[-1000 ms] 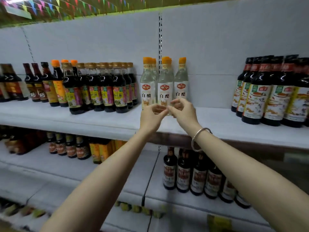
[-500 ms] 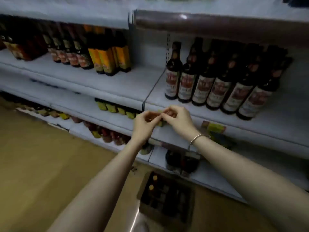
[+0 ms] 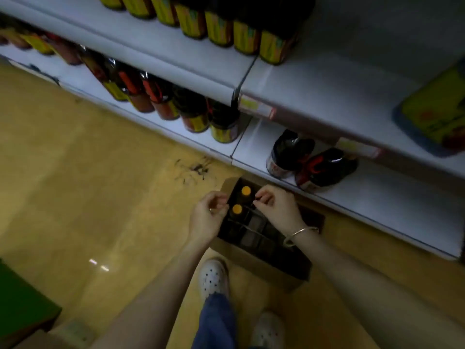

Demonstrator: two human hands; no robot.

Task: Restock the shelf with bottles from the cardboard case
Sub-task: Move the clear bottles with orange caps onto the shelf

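1. Setting: a shop aisle with a glossy yellow-tan floor [image 3: 83, 177] and white metal shelving [image 3: 377, 205] running along the right and top of the view.
2. Nearest the camera: two white perforated clogs [image 3: 214, 275] and a blue trouser leg stand on the floor, just beside the near edge of the case.
3. The open brown cardboard case [image 3: 254, 258] sits on the floor against the foot of the bottom shelf. Dark dividers split it into cells; most cells look dark, and their contents cannot be told.
4. Two orange-capped bottles [image 3: 246, 190] stand upright in the far-left cells, caps up, one behind the other.
5. Left hand [image 3: 207, 215]: fingers curled inward, thumb near forefinger, holding nothing visible. It hovers at the left rim of the case, just beside the nearer cap.
6. Right hand [image 3: 279, 206]: fingers curled, tips close together, gripping nothing visible. It hovers over the case, just right of the two caps. A silver bangle [image 3: 300, 234] circles the wrist.
7. Handling judgement: the bottles are probably full, hence fairly heavy, rigid and smooth-sided. Take hold at the neck below the cap to lift clear of the dividers, then support the body.
8. Beyond: two dark handled jugs [image 3: 312, 165] on the bottom shelf; dark yellow-labelled bottles [image 3: 221, 127] on the bottom shelf and the one above.
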